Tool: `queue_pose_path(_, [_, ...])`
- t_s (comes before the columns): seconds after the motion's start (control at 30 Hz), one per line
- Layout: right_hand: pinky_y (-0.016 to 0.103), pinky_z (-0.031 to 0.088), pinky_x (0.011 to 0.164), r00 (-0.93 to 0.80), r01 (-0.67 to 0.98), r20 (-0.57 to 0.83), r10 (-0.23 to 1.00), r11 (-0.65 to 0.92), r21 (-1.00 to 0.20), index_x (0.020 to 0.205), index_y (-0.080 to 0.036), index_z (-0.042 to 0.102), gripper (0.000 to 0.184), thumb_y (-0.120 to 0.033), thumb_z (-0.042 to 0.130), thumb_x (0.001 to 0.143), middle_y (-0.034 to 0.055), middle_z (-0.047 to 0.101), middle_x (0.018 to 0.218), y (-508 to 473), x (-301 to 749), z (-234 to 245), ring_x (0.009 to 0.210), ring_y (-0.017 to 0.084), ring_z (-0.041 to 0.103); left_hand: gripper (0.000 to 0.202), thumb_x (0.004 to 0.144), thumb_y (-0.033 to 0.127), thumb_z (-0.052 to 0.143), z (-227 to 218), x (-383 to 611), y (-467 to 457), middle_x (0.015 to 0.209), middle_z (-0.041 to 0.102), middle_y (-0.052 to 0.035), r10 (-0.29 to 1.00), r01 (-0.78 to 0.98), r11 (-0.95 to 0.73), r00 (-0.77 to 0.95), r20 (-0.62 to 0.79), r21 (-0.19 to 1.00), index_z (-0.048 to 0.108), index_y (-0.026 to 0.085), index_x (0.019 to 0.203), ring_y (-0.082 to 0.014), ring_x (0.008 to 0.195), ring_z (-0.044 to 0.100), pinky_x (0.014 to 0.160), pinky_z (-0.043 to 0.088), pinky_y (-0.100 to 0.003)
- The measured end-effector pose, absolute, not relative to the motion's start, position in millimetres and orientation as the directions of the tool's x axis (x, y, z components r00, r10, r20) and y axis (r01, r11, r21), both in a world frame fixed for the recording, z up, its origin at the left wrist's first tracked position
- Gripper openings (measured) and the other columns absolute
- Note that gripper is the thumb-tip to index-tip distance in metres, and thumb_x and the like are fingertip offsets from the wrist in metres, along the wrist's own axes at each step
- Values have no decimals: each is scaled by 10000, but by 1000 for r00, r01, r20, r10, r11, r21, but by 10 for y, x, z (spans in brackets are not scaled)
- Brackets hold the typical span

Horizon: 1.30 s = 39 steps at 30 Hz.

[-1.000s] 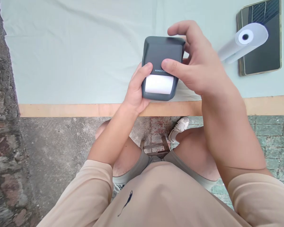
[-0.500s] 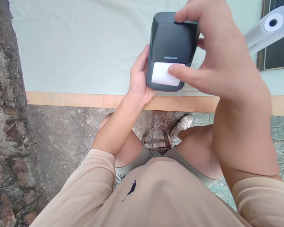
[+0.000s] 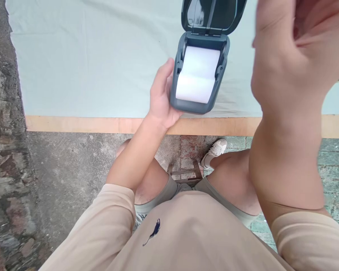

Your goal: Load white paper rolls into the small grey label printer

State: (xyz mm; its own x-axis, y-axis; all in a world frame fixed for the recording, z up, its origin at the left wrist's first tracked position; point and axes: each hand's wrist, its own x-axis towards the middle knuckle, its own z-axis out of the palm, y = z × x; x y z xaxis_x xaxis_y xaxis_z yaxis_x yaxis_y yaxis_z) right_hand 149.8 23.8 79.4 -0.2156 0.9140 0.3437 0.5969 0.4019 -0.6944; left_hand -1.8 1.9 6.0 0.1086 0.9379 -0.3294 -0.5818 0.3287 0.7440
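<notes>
My left hand (image 3: 163, 94) grips a dark grey label printer (image 3: 190, 106) from its left side and underneath, thumb up along its edge. Its lid (image 3: 209, 17) stands raised on the hinge, partly cut off by the top of the view. Inside the bay lies a white label roll (image 3: 199, 62), with its loose end hanging over the front edge. Off to the right of the printer, apart from it, my right hand (image 3: 296, 52) is raised close to the camera. Its fingers are blurred and partly beyond the frame.
A pale cloth (image 3: 87, 67) covers the table, whose wooden front edge (image 3: 101, 124) runs across below the printer. A rough stone wall (image 3: 8, 169) borders the left. Under the table edge are my knees and a wooden stool (image 3: 186, 172).
The printer's lid has swung up, exposing the label roll. My right hand has left the printer and moved right, now covering the clear roll and dark panel seen there before.
</notes>
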Motion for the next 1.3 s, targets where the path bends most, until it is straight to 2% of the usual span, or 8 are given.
queue_pose_path(0.13, [306, 421, 825, -439, 841, 93, 894, 445, -309, 940, -248, 540, 231, -343, 408, 777, -38, 554, 896, 277, 1474, 774, 853, 112, 499, 171, 779, 310, 472, 113, 46, -7, 673, 542, 10, 960, -589, 275, 215, -180, 760, 566, 198, 868, -102, 681, 581, 591, 446, -200])
queue_pose_path(0.27, [325, 440, 741, -405, 908, -110, 908, 386, -160, 907, -226, 514, 218, -328, 438, 730, 32, 478, 715, 305, 1445, 711, 772, 131, 471, 157, 786, 218, 475, 143, 69, -18, 676, 518, 26, 947, -553, 303, 267, -180, 776, 568, 214, 912, -57, 570, 527, 518, 391, -173])
queue_pose_path(0.47, [252, 407, 693, -387, 888, -32, 922, 362, -284, 918, -282, 532, 236, -263, 480, 689, -22, 509, 726, 237, 1524, 864, 662, 58, 432, 144, 756, 297, 515, 59, 61, 3, 661, 538, 17, 959, -605, 282, 207, -194, 745, 575, 179, 813, -48, 561, 519, 497, 401, -152])
queue_pose_path(0.63, [167, 367, 592, -327, 804, 94, 940, 329, -495, 932, -218, 496, 268, -209, 501, 665, -39, 542, 916, 123, 1783, 879, 694, 26, 486, 321, 765, 443, 415, 49, 33, 35, 855, 628, -23, 960, -617, 278, 194, -201, 736, 576, 194, 889, -140, 831, 604, 688, 498, -218])
queue_pose_path(0.73, [152, 367, 548, -249, 835, 53, 967, 242, -495, 913, -186, 451, 279, -245, 525, 650, -30, 534, 852, 106, 1927, 677, 629, 13, 500, 320, 743, 459, 409, 71, 14, 39, 947, 642, -12, 957, -588, 291, 186, -225, 755, 574, 230, 893, -178, 903, 601, 709, 514, -252])
queue_pose_path(0.93, [180, 370, 556, -245, 856, 17, 969, 224, -465, 896, -185, 491, 292, -272, 574, 629, -39, 532, 668, 84, 2157, 357, 528, 10, 442, 403, 727, 509, 388, 38, -17, 36, 725, 666, -30, 942, -500, 335, 191, -276, 798, 580, 254, 973, -200, 851, 621, 718, 524, -286])
queue_pose_path(1.17, [198, 400, 789, -41, 843, 342, 939, 216, -493, 1140, -193, 353, 496, -239, 540, 683, 27, 364, 1187, 213, 2442, 496, 1087, 95, 400, 410, 739, 491, 374, 31, -7, 36, 737, 656, -35, 952, -527, 302, 207, -225, 795, 576, 242, 994, -193, 823, 618, 740, 519, -284])
queue_pose_path(1.3, [198, 396, 777, -98, 818, 271, 958, 232, -527, 1144, -190, 294, 492, -267, 523, 716, 18, 456, 1054, 406, 2507, 349, 952, 49, 455, 416, 743, 494, 344, 14, -10, 46, 754, 656, -33, 949, -524, 314, 211, -236, 792, 572, 257, 999, -192, 813, 617, 754, 515, -297])
